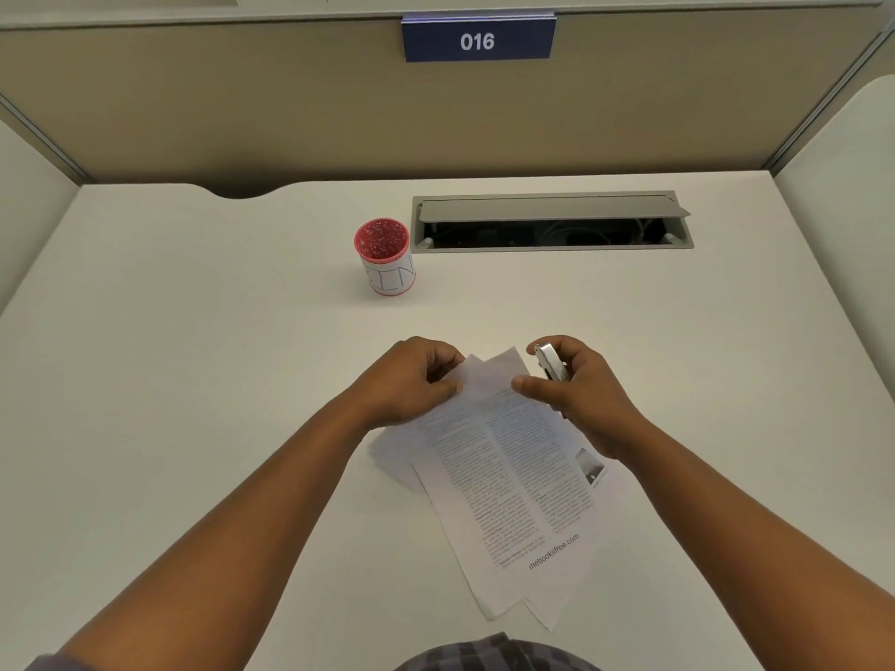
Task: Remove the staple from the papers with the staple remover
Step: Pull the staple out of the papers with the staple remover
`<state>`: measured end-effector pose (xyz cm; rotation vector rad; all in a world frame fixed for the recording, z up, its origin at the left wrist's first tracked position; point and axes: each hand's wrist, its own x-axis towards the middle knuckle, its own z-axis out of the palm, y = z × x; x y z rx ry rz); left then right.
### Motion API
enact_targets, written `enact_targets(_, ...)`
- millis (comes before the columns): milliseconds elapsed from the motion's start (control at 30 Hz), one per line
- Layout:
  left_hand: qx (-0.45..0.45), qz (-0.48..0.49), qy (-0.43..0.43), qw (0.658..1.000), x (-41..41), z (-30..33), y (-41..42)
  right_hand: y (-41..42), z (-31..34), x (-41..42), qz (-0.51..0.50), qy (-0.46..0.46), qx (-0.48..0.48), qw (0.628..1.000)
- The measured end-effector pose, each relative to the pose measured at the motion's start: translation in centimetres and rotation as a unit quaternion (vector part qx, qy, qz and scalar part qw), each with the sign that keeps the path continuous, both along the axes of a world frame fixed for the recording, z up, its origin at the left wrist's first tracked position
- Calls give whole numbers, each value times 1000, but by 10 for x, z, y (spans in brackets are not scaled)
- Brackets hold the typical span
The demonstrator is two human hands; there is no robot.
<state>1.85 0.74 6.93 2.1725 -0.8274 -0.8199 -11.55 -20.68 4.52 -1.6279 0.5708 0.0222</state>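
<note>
A stack of printed papers (pixel 513 481) lies slanted on the white desk, its sheets fanned apart at the near and left edges. My left hand (pixel 411 385) pinches the far left corner of the papers between thumb and fingers. My right hand (pixel 576 389) holds a silver staple remover (pixel 549 363) in its fingers, while its thumb presses on the papers' top edge. The remover's jaws point away from the paper. I cannot make out the staple.
A red mesh cup (pixel 385 256) with a white label marked BIN stands beyond the papers. Behind it an open grey cable hatch (pixel 552 220) is set into the desk. A beige partition with a blue 016 sign (pixel 478 39) closes the back.
</note>
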Motion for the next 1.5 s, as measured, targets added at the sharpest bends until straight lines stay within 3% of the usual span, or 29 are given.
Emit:
enact_targets(100,-19,11,-18,1000,0,-2,-2,3,0,1,17,-10,-23,1000)
enact_targets(233,-43,39,-37,998,-2,-4,-4,8,-3,1,51,-34,-141,988)
enact_targets(400,-80,116,-141,980,-7,-13,-13,18,-4,-2,90,-51,-276,956)
enact_targets(533,-111,200,-92,969,-14,-17,-20,32,-6,-4,106,-89,-385,912)
enact_targets(633,-141,232,-20,962,-19,-22,-20,40,-9,-6,104,-104,-452,880)
enact_targets(700,-162,278,109,941,-23,-21,-21,44,-12,-7,97,-125,-494,855)
enact_targets(800,-185,345,328,860,-25,-20,-24,51,-13,-8,90,-163,-538,822)
enact_targets(900,-214,380,393,810,-26,-25,-22,56,-16,-9,99,-170,-563,803)
enact_targets(1133,-206,422,351,810,-30,-39,-19,64,-17,-11,144,-152,-520,828)
enact_targets(1233,-217,416,362,805,-32,-42,-17,60,-16,-11,154,-93,-433,883)
enact_targets(1367,-242,404,385,793,-36,-44,-15,54,-12,-6,111,-17,-238,965)
enact_targets(1500,-248,403,402,784,-40,-45,-16,54,-11,-3,56,-1,-156,986)
